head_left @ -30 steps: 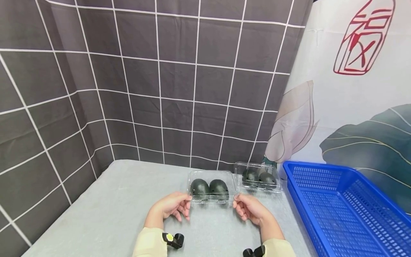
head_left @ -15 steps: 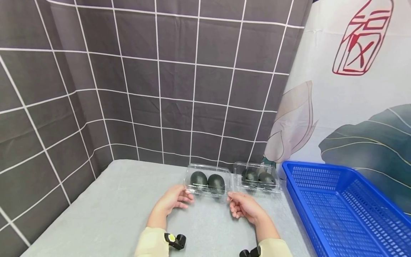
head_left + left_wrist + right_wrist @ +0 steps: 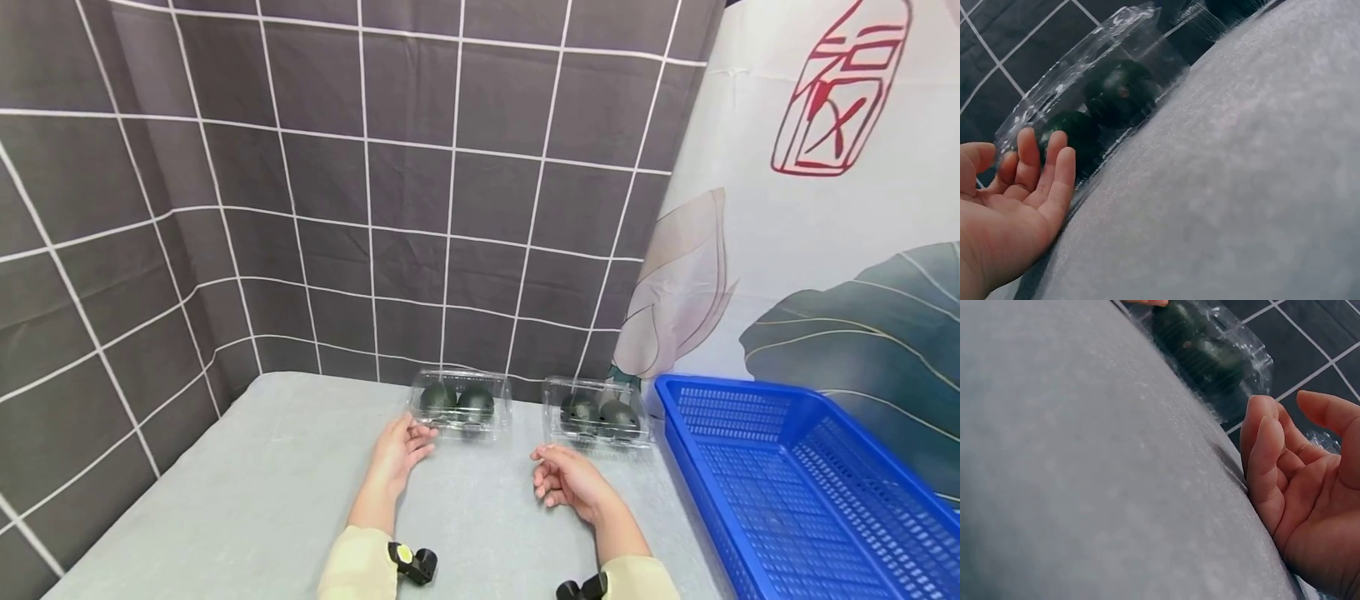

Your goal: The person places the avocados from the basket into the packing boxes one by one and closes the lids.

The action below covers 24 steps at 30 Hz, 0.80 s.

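A clear plastic clamshell box [image 3: 491, 425] with two dark green, avocado-like fruits [image 3: 476, 402] lies near the back of the table. My left hand [image 3: 400, 452] is at its front left corner, fingers loosely bent and fingertips right at the box edge. In the left wrist view the palm of the left hand [image 3: 1007, 225] faces up in front of the fruits [image 3: 1119, 94]. My right hand [image 3: 573, 482] rests low over the table, apart from that box, with loosely curled fingers around nothing. A second clear clamshell box [image 3: 637, 437] with two similar fruits stands beyond it.
A blue perforated plastic basket [image 3: 693, 467] stands at the right side. Behind the grey table covering [image 3: 285, 483] hangs a dark curtain [image 3: 405, 275] with white grid lines, and a white printed cloth [image 3: 750, 250] hangs at the right.
The nearer box went from between both hands back and left, leaving a gap to the second box. My right hand let go of it; my left hand moved along beside its corner.
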Motion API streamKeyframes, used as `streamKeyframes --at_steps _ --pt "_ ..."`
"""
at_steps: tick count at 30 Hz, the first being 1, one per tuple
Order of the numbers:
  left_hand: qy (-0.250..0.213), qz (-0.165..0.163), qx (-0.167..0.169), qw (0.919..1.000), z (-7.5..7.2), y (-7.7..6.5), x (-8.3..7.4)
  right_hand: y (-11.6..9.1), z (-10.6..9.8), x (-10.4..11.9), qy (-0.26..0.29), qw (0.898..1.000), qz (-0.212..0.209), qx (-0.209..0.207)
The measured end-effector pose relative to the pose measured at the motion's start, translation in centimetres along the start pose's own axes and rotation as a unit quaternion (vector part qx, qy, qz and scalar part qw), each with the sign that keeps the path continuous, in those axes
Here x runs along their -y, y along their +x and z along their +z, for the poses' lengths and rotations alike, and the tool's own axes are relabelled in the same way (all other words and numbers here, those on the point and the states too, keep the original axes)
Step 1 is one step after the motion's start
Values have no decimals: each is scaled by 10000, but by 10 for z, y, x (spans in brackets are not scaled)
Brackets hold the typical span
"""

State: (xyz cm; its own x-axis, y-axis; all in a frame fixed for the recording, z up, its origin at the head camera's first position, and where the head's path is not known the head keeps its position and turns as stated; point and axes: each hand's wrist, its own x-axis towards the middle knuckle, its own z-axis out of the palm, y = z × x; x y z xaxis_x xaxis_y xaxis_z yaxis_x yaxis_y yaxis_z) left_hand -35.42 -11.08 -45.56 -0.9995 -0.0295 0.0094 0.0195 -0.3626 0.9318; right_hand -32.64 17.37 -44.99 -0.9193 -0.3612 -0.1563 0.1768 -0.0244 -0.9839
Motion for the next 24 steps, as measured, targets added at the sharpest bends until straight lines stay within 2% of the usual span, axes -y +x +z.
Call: streamKeyframes --at_steps 4,7,12,15,18,20,24 --pt "-137 91 -123 9998 -2 0 3 0 1 -2 29 10000 -10 -54" --pt "-163 56 -57 9998 -2 -2 3 -1 -1 -4 30 10000 -17 -89" --pt "-56 -22 160 9999 0 -4 3 0 -3 -6 54 9999 -88 -138" --pt "88 -58 72 9999 0 -6 5 -1 -3 -9 211 9997 -19 -112" --pt "476 -36 -259 9985 -1 -10 8 -2 -3 -12 422 9991 0 -74" --pt "795 53 -723 9942 -1 -11 9 -1 -2 -12 511 9987 -33 -50" --pt "1487 303 -1738 9730 -5 -14 10 0 0 -14 526 9986 -34 -10"
